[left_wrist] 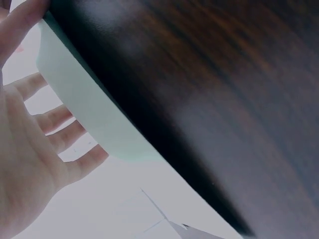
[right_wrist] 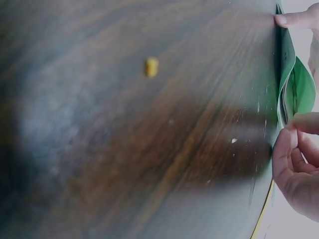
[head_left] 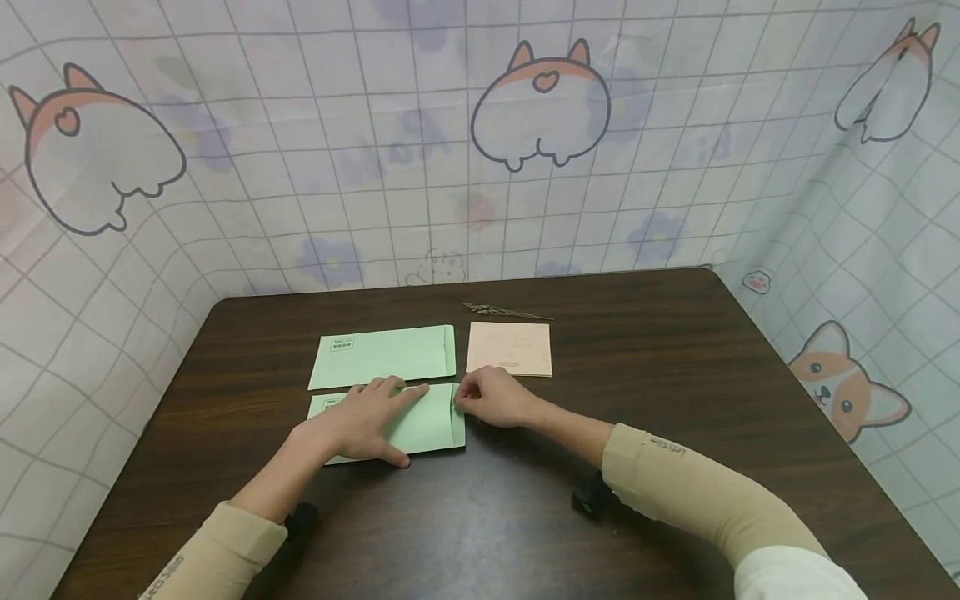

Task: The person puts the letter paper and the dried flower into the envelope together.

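My left hand (head_left: 362,423) rests with spread fingers on the nearer light green envelope (head_left: 423,423), its thumb by the front edge. At that envelope's right end, my right hand (head_left: 495,397) pinches the edge by the flap between thumb and forefinger. In the right wrist view the envelope's mouth (right_wrist: 303,89) bulges apart, showing a darker green inside. From the left wrist, the pale envelope (left_wrist: 94,99) runs under the straight fingers. Whether anything lies inside the envelope I cannot tell.
A second green envelope (head_left: 386,354) lies just behind, its flap to the right. Beside it is a pale pink card or paper (head_left: 510,346), with a dried sprig (head_left: 498,312) beyond. All lie on a dark wooden table (head_left: 637,350), backed by a patterned cloth (head_left: 420,192).
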The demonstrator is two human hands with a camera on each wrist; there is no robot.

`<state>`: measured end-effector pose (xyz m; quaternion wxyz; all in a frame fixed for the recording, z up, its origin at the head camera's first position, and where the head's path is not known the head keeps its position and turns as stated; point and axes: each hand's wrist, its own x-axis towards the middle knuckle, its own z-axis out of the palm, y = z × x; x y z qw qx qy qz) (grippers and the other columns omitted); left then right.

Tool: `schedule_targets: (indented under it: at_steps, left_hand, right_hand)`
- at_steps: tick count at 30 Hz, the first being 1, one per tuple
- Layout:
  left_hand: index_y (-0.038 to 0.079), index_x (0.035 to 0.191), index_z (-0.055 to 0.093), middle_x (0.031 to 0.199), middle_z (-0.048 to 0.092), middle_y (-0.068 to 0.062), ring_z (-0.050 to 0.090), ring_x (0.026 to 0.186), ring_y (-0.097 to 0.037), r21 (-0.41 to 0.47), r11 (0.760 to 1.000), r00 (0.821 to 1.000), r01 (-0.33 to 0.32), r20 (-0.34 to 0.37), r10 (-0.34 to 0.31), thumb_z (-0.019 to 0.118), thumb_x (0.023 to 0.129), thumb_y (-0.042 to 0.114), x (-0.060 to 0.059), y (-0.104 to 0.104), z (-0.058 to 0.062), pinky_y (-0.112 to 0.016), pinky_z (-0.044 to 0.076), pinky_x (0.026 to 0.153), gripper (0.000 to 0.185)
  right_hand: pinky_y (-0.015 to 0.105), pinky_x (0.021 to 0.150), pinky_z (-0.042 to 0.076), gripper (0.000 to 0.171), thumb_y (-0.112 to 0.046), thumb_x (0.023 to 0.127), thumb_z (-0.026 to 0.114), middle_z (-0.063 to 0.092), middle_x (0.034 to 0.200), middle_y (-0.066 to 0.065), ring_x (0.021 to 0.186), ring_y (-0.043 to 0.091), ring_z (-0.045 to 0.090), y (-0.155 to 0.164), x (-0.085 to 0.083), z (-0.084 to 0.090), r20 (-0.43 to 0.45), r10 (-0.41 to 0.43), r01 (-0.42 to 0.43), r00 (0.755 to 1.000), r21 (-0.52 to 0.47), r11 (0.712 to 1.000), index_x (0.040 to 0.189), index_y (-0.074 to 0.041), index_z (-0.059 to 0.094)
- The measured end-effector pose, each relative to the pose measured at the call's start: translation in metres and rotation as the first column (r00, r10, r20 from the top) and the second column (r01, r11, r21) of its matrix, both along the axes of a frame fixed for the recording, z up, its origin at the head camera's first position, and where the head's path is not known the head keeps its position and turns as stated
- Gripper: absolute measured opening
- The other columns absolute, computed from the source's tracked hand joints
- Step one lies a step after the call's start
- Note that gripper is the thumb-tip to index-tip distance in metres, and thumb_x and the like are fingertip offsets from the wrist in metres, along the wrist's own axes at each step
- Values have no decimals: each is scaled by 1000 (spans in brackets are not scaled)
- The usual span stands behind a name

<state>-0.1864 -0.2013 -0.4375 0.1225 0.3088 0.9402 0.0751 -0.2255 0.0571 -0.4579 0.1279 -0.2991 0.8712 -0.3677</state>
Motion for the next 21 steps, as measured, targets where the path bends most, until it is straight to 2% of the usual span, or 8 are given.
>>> schedule_targets:
  at_steps: [7,15,21]
  left_hand:
    - [16,160,39,140,47,-12,46,129,-34,-3,1000,1000,-3,9,3,86,77,55,0,0,1,-61,38,102,103]
    - [17,160,38,141,47,-13,46,129,-35,-12,1000,1000,-6,16,7,86,77,56,0,1,2,-61,38,103,104]
    - [17,161,37,143,45,-14,45,131,-35,-4,1000,1000,-7,15,7,86,77,55,1,1,1,-61,37,104,104]
  right_hand:
    - [23,65,53,10,-6,97,68,68,76,-4,56,7,61,-3,0,-1,3,17,-17,1000,-14,1000,90,-6,76]
    - [27,55,56,13,-3,97,65,70,75,3,53,18,67,-7,2,0,124,-38,46,992,-63,997,89,-3,75]
    - [28,55,56,12,-4,97,65,68,71,6,54,19,68,-8,3,1,172,-69,81,983,-67,994,89,-2,74]
